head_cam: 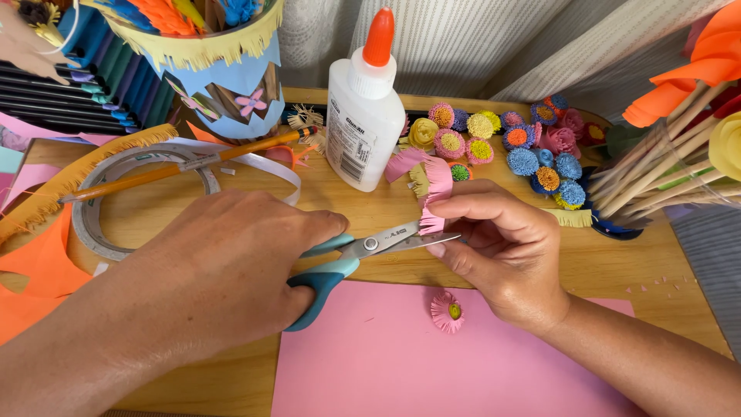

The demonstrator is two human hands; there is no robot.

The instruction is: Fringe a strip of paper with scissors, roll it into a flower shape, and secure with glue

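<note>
Pink paper is what I'm watching here: a narrow pink strip [436, 181], already snipped into a fringe along much of its length, stands up from the right hand [502, 247] near the middle of the wooden table [617, 255], its upper end curling toward the glue bottle [363, 116]. That hand is closed around the strip's lower end, thumb and fingers pinching it, with the fingertips just below the blades. My left hand [224, 262] is wrapped around the teal handles of the scissors [370, 245], fingers curled through the loops; the blades look nearly closed, and their tips meet the strip's bottom edge. I judge the step to be fringe-cutting, with one snip at or near its end. The next cut, as I read it, calls for parting the blades a little, sliding the strip along slightly, and stopping short of the far edge so the fringe stays joined, while keeping the fingertips clear of the blades. Just below the right hand a small pink rolled flower [448, 311] lies on a pink sheet [386, 363]. A cluster of finished paper flowers [525, 143] sits behind the strip, and a tape roll [93, 224] with a pencil [177, 166] across it lies beyond the left hand.
</note>
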